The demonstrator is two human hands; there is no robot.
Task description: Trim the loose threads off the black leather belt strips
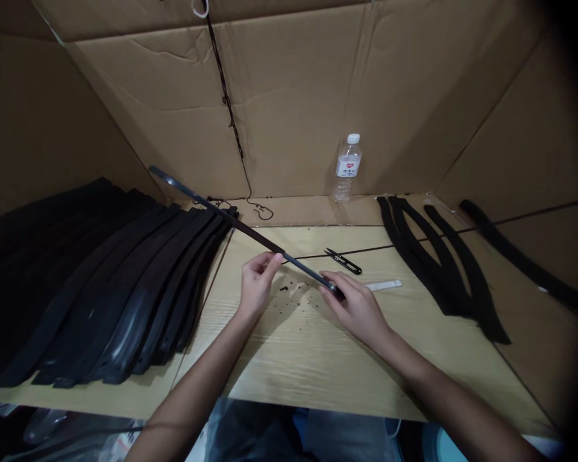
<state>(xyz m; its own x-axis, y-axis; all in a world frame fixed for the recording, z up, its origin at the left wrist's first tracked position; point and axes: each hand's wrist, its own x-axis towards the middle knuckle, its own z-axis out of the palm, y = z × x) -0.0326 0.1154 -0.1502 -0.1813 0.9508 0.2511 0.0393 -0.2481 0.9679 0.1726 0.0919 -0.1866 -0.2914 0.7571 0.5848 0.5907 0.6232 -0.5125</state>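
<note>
A long, narrow dark strip, seen almost edge-on, slants from the upper left down to the middle of the table. Its near end is gripped by my right hand, fingers on top and thumb below. Partway along, my left hand pinches the strip between thumb and fingertips. From that pinch a thin dark cord runs off to the right; whether the fingers also hold it, I cannot tell. Black thread snips lie just beyond my right hand, and a white strip lies beside it.
Overlapping black curved strips cover the left side. Several more black strips lie at the right. A clear plastic bottle stands by the back cardboard wall, where dark threads hang. Small dark scraps dot the table.
</note>
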